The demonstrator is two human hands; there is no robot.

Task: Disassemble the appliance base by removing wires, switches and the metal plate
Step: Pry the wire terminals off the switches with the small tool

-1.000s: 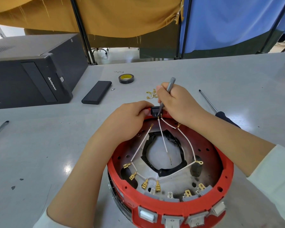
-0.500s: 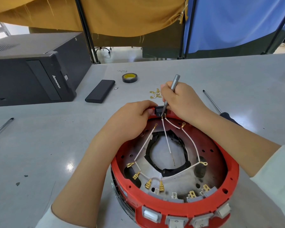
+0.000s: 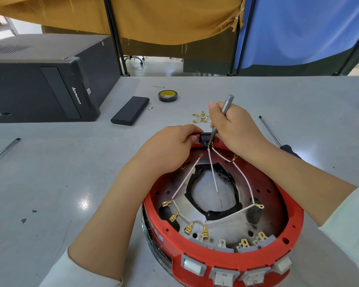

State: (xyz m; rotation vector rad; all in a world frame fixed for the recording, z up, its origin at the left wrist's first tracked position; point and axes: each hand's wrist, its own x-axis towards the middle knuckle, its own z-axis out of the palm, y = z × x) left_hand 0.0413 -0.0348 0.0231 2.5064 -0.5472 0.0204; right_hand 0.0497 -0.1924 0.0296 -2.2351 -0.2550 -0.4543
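Observation:
The round red appliance base (image 3: 294,216) lies upside down on the grey table in front of me. White wires (image 3: 241,177) with brass terminals cross its metal plate (image 3: 232,228). Several grey rocker switches (image 3: 192,265) line its near rim. A black socket (image 3: 204,138) sits in the far rim. My left hand (image 3: 166,150) grips the far rim beside that socket. My right hand (image 3: 234,129) holds a thin grey tool (image 3: 226,107) with its tip down at the wire terminals on the socket.
Loose brass-tipped wires (image 3: 199,118) lie just beyond the base. A long screwdriver (image 3: 270,131) lies at the right, a black tape roll (image 3: 167,95) and black case (image 3: 130,110) further back, a black computer tower (image 3: 50,79) at the left, a pen (image 3: 3,152) at the left edge.
Both hands stay at the socket on the far rim. The tool has shifted only slightly; the view has tilted a little.

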